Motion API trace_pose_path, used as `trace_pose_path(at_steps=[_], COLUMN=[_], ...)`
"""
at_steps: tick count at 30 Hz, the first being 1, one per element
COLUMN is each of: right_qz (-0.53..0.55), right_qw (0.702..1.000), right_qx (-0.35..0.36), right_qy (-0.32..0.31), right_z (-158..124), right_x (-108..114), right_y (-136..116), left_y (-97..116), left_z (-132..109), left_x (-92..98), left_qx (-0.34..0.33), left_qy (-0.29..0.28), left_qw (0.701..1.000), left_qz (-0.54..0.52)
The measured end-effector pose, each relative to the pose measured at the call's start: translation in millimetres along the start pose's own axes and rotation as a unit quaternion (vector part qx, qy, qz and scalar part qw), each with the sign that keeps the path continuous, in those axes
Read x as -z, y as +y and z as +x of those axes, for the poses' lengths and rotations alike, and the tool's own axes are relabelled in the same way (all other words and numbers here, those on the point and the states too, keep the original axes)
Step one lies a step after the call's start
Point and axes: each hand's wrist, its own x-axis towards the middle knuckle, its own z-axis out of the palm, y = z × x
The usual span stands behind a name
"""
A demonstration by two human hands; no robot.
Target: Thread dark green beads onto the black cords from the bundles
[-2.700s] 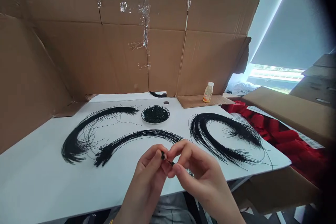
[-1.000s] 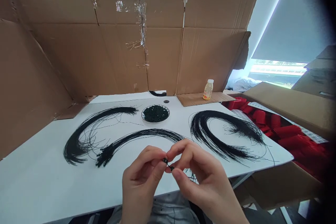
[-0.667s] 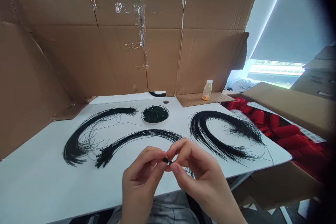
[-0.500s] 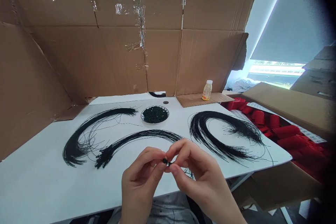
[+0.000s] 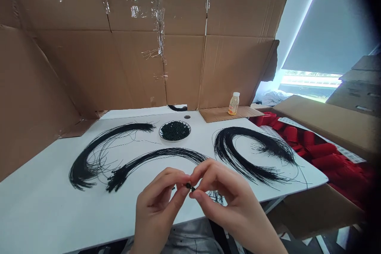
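Note:
Both hands meet above the near part of the table. My left hand (image 5: 162, 202) is closed in a pinch on a small dark bead (image 5: 188, 185), thumb and index finger pressed on it. My right hand (image 5: 222, 194) pinches a short end of black cord (image 5: 193, 189) just beside the bead. Whether the cord passes through the bead is too small to tell. Behind the hands lies a curved bundle of black cords (image 5: 160, 152), with thicker dark tips at its left end. Other dark cord ends (image 5: 216, 196) show beneath my right hand.
A plate (image 5: 160, 135) heaped with small dark pieces stands mid-table. Black cord bundles curve at the left (image 5: 86, 158) and right (image 5: 229, 151). A small bottle (image 5: 233, 104) stands by the cardboard wall (image 5: 133, 67). An open box of red items (image 5: 321, 151) is at right.
My fingers have shifted slightly around the bead, and the dark pieces sit a little lower in view. The pinch of both hands remains. The camera view has moved slightly.

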Motion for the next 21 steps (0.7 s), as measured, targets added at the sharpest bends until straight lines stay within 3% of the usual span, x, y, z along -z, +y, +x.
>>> trace_pose_path(at_steps=[6,10,14,21], right_qz=[0.005,-0.031,0.031,0.162], right_qw=[0.999,0.996,0.987,0.974], right_qx=[-0.047,-0.067,-0.133,-0.15], right_qy=[-0.017,0.042,0.084,0.059], right_z=[4,6,5,6], right_x=[6,6,-1,-5], right_y=[3,5,1,1], left_y=[-2,-5,-6,-10], left_z=[1,2,4,5], left_x=[3.9,8.6,11.9,9.1], left_qx=[-0.011,-0.014,-0.02,0.161], left_qy=[-0.02,-0.024,-0.067,0.005], left_qw=[1.0,0.999,0.996,0.982], left_qz=[0.017,0.046,0.06,-0.097])
